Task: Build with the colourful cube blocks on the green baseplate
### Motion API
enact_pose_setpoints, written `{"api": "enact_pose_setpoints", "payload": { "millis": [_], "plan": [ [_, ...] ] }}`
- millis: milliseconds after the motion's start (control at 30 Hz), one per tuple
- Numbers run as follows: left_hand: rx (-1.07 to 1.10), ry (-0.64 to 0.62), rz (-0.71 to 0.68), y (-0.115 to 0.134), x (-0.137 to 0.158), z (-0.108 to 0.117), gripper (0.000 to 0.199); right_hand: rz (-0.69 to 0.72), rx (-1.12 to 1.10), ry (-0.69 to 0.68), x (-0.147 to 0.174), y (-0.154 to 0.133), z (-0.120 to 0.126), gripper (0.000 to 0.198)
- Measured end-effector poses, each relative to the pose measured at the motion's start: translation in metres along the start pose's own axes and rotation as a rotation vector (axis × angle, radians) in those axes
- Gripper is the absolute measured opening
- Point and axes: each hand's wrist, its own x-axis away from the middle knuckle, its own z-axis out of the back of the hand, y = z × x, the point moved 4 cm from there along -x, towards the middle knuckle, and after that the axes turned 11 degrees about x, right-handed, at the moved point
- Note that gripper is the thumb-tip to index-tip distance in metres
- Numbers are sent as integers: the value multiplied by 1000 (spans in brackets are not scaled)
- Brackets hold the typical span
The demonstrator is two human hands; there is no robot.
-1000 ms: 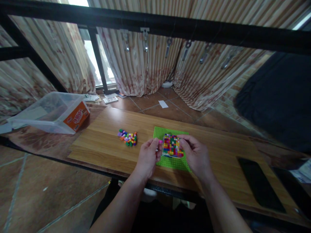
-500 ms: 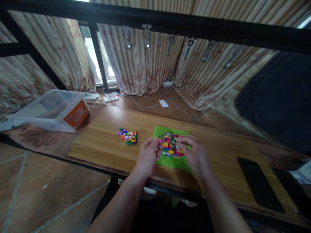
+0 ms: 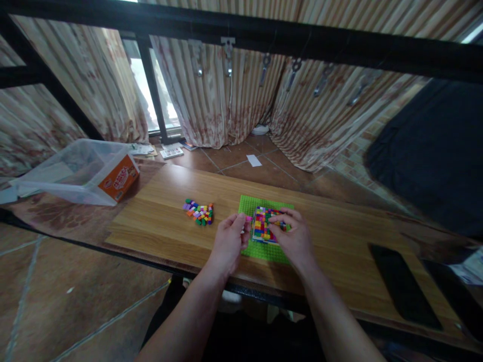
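A green studded baseplate lies on the wooden board, bearing a block of many-coloured toy bricks. My left hand is at the block's left side, its thumb and fingers pinched on a pink toy brick. Over the right half of the block is my right hand, with fingers bent and closed together at the top of the bricks. Whatever sits between its fingertips is too small to make out. Left of my hands lies a loose pile of coloured bricks.
A clear plastic bin with an orange label stands at the far left. On the right of the wooden board lies a dark flat rectangular object. A black bar crosses above, with metal pieces hanging from it.
My right hand has shifted left over the brick block, its fingertips now nearer the block's middle. My left hand has stayed nearly still with the pink brick.
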Motion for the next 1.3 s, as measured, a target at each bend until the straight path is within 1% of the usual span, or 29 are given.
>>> {"api": "enact_pose_setpoints", "payload": {
  "millis": [200, 333, 467, 600, 800, 900, 1167, 1300],
  "plan": [
    [-6, 3, 1, 0, 0, 0, 24, -32, -54, 0, -3, 4, 1, 12],
    [-3, -3, 2, -1, -1, 1, 25, -77, -96, -5, -5, 9, 4, 15],
    [-4, -4, -3, -1, -1, 0, 25, -101, -76, 17, -4, 7, 4, 22],
    [-4, -2, -10, -2, -1, 0, 27, -112, -56, 26, -4, 5, -3, 26],
    [-4, -6, -4, -2, -1, 1, 26, -265, -171, -29, -5, 16, -16, 28],
    [2, -5, -1, -1, -1, 1, 26, -307, -205, -39, -5, 19, -19, 30],
    [-42, -6, 20, -7, -1, 0, 27, -303, -118, -20, -5, 11, -18, 27],
    [-61, -14, 29, -10, -1, -1, 27, -289, -151, -47, -4, 15, -18, 27]
  ]
}}
